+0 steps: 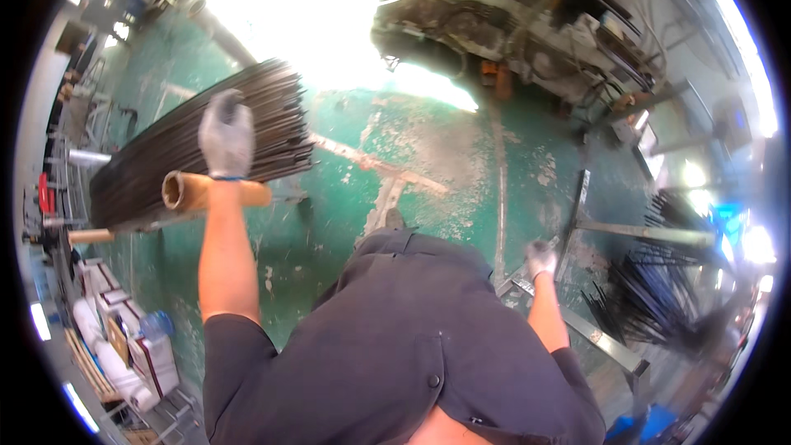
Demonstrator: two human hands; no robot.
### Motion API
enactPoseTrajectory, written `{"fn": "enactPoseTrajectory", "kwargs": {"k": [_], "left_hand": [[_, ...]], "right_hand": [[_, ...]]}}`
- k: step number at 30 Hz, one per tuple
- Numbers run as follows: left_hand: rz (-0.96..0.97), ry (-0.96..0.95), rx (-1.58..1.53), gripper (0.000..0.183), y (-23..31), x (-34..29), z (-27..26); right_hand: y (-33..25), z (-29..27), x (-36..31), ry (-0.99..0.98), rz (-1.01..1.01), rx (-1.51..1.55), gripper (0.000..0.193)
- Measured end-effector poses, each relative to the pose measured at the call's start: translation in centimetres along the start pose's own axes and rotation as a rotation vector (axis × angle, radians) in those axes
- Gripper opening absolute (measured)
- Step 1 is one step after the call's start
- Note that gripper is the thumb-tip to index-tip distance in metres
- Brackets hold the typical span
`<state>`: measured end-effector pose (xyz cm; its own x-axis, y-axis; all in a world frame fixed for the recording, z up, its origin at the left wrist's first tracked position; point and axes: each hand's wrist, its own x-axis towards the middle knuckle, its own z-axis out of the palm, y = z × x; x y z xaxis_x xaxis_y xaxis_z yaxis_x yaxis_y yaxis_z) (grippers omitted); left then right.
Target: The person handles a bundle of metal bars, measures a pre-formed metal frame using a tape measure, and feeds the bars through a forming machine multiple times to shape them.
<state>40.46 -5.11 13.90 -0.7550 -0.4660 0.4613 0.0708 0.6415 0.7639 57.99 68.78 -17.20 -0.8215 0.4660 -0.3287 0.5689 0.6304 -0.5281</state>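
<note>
Green workshop floor (461, 156), paint worn thru to bare patches, spreads under us. Nearest is our dark work shirt (412, 338), filling the lower middle of the view. Our right hand (540, 259), in a grey glove, is down low at our side by an angled metal frame (577, 313); fingers curled round sth thin, but we can't tell what, too small to see. Just past it to the right lies a loose heap of dark thin rods (651, 288) on the floor. On our left, arm raised, our left hand (226, 137), also gloved, rests flat on a big bundle of long dark steel rods (165, 156); fingers spread over the top, not clenched. That bundle sits approx at our left front, lying across a tan cardboard tube (210, 192) just below the hand. White containers (124, 354) stand at far left. Farther off, cluttered machinery (527, 25) lines the back, w/ strong glare washing out the middle.
</note>
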Motion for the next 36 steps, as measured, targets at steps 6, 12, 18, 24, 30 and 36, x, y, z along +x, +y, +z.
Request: {"fn": "enactPoseTrajectory", "kwargs": {"k": [6, 12, 18, 24, 30, 36], "left_hand": [[-0.235, 0.06, 0.984, 0.034, -8.5, 5.1, -17.3], [-0.594, -0.053, 0.847, 0.032, -12.9, 3.7, -18.0], [-0.569, 0.009, 0.746, 0.027, -17.2, 6.4, -21.2], [-0.651, 0.009, 0.743, 0.014, -16.7, 7.5, -21.1], [-0.7, -0.048, 0.732, 0.016, -17.1, 8.9, -20.8], [-0.704, -0.029, 0.728, 0.017, -16.9, 10.4, -20.5]], "right_hand": [[-24.3, 2.0, 5.5, -0.007, -0.137, -0.065, 0.032], [-48.0, 16.0, 3.1, -0.357, -0.613, -0.264, 0.043], [-67.9, 32.4, -4.1, -0.645, -1.095, -0.361, 0.073], [-81.5, 48.1, -7.0, -0.636, -1.27, -0.548, 0.107], [-85.9, 57.4, -9.5, -0.549, -1.274, -0.806, 0.138], [-84.9, 59.8, -9.3, -0.647, -1.346, -0.71, 0.081]]}}
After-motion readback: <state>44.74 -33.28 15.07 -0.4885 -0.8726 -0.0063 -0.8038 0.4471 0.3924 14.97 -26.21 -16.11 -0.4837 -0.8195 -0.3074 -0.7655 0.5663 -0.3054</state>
